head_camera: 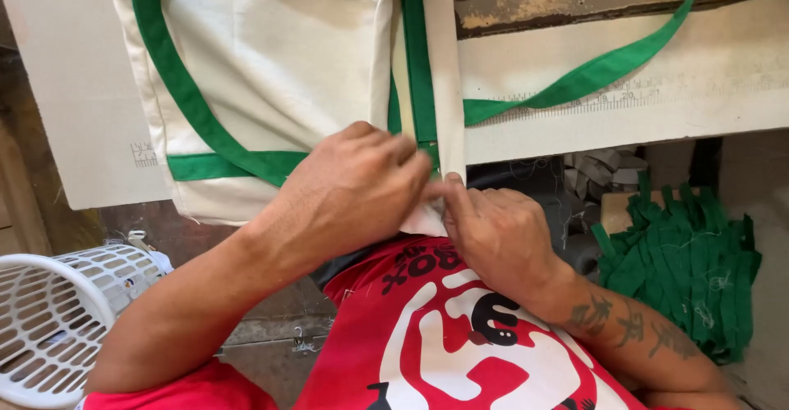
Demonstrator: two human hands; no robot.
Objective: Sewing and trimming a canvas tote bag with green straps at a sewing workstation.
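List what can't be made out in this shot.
Head view only:
- Fingertips of left hand and right hand: curled under, hiding their grip on the cream bag.
- Bag's top: cut off by the frame's upper edge.
- Basket: cut by the left edge, contents unclear.
- Green strips: a heap, too tangled to count.
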